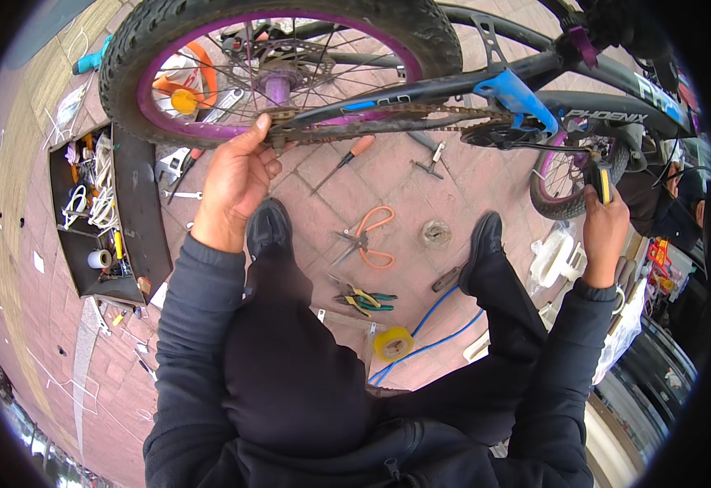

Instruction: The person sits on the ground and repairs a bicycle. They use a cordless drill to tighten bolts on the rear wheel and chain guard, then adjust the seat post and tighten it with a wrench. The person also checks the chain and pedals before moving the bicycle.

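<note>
- Head view: I see the bicycle [420,91] across the upper part, its rear wheel [124,89] toward the left.
- Left hand [235,177]: fingers curled, thumb raised beside the rear hub's end; I cannot tell whether they grip it.
- Right hand [606,228]: fingers closed around the pedal [604,184].
- Paving [315,220] between the shoes: orange-handled scissors [361,238]; nearer me, a yellow tape roll [382,346].
- Far left: an open toolbox [140,211].
</note>
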`<state>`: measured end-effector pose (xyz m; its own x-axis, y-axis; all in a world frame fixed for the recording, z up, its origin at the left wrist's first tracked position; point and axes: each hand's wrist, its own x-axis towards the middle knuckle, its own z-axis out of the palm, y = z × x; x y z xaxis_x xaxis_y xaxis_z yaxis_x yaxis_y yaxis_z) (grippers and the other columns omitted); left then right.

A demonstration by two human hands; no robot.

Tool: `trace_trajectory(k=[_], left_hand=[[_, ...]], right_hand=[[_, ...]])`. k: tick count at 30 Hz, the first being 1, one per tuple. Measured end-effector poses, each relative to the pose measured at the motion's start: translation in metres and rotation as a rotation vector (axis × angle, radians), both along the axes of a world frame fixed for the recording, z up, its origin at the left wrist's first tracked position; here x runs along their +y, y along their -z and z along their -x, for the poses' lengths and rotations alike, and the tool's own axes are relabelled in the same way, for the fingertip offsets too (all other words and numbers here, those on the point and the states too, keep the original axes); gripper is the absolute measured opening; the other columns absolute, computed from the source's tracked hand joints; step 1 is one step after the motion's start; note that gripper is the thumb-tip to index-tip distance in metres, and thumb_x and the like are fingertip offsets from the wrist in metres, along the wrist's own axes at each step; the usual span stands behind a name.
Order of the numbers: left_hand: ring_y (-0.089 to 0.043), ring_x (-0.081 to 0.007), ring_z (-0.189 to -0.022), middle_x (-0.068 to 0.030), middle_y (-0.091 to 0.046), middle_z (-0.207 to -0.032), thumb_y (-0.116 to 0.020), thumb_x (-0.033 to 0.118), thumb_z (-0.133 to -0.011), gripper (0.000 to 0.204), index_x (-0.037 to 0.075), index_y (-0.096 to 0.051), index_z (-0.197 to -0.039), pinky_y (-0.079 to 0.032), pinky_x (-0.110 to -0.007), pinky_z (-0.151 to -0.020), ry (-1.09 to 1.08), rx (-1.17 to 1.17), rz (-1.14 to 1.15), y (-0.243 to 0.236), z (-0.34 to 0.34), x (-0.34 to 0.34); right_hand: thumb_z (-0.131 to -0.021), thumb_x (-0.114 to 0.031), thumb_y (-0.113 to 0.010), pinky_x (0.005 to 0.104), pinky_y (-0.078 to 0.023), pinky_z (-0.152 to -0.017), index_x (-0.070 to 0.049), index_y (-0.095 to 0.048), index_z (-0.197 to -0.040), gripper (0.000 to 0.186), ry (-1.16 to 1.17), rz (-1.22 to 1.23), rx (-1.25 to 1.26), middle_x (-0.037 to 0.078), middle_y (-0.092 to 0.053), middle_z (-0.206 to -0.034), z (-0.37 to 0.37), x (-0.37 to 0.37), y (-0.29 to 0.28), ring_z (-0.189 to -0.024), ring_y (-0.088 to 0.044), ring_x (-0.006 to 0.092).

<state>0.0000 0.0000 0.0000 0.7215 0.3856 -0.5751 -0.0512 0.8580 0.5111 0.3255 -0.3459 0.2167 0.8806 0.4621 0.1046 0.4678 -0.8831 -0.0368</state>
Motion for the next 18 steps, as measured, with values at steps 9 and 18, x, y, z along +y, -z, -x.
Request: trace_trajectory(k=[9,18], left_hand=[[-0.066,-0.0243,-0.108,-0.0108,-0.069,-0.117,-0.068,0.034,-0.099,0.038,0.006,-0.064,-0.124,-0.056,-0.039,-0.089,-0.100,0.051,-0.078,0.005,0.008,0.008],[-0.064,-0.0265,-0.109,-0.0120,-0.066,-0.119,-0.052,0.038,-0.108,0.036,0.005,-0.060,-0.118,-0.051,-0.043,-0.100,-0.333,0.024,-0.106,0.021,0.009,-0.008]], right_hand=[[-0.091,-0.024,-0.066,0.0393,-0.050,-0.076,0.002,-0.069,-0.109,0.032,0.134,-0.006,0.085,0.024,-0.065,-0.081,0.005,0.004,0.007,-0.075,-0.063,0.0368],[-0.091,-0.020,-0.066,0.0357,-0.048,-0.073,0.005,-0.068,-0.110,0.031,0.157,-0.070,0.187,0.016,-0.064,-0.078,-0.023,-0.027,0.028,-0.071,-0.057,0.0216]])
